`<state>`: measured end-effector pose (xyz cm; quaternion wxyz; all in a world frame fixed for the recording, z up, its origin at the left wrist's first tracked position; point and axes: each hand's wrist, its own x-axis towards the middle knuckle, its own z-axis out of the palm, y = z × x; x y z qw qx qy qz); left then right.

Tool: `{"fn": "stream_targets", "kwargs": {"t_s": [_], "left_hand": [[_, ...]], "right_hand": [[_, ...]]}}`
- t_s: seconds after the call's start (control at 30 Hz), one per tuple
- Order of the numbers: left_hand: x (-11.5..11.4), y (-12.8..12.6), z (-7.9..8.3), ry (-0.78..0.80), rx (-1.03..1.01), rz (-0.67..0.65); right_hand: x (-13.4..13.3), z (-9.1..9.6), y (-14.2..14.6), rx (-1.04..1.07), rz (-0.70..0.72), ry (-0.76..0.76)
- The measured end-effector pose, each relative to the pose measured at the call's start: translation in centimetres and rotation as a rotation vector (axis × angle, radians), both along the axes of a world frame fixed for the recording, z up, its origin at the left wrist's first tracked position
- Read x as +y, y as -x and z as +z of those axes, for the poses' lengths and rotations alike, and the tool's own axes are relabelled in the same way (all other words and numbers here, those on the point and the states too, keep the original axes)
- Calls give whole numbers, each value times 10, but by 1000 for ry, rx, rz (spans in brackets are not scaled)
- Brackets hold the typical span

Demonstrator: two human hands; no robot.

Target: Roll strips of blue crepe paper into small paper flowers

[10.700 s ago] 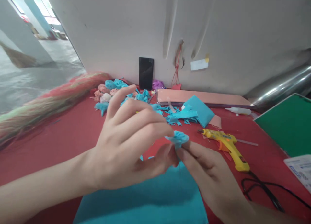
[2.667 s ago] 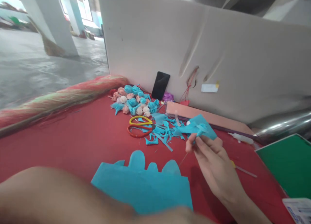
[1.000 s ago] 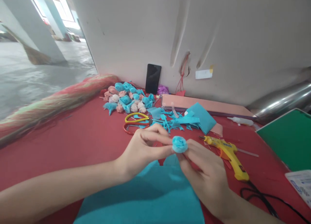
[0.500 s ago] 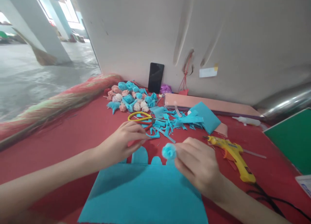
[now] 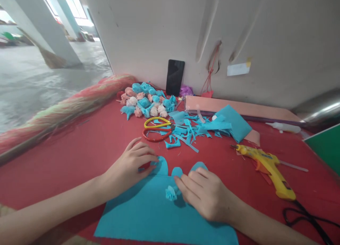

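A small blue crepe-paper rose (image 5: 170,193) hangs just over a blue paper sheet (image 5: 159,216), its base pinched in the fingers of my right hand (image 5: 204,190). My left hand (image 5: 135,163) rests at the sheet's far edge with its fingers apart, the tips touching a rounded blue paper petal (image 5: 162,165). Two more rounded petals, a small one (image 5: 176,172) and a larger one (image 5: 199,165), lie along that edge; my right hand partly covers the larger one.
Beyond my hands lie scissors (image 5: 157,129), blue paper scraps (image 5: 190,130) and a pile of paper roses (image 5: 145,101). A yellow glue gun (image 5: 268,167) with a black cord is at the right. A phone (image 5: 175,77) leans on the grey wall; a white bottle (image 5: 285,127) lies back right.
My right hand has lowered the rose toward the blue sheet and turned it. My left hand has shifted from near the scissors onto the rounded petal. The view has tilted slightly.
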<state>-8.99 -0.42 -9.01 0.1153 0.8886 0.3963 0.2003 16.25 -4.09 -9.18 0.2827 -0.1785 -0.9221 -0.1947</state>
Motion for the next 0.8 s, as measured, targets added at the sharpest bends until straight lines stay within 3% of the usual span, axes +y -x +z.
{"fn": "stream_targets", "kwargs": {"t_s": [0.43, 0.8], "left_hand": [[1, -3, -3, 135, -35, 1], [-5, -4, 10, 171, -99, -58]], "right_hand": [[0, -3, 1, 7, 21, 44], [0, -5, 0, -6, 31, 69]]}}
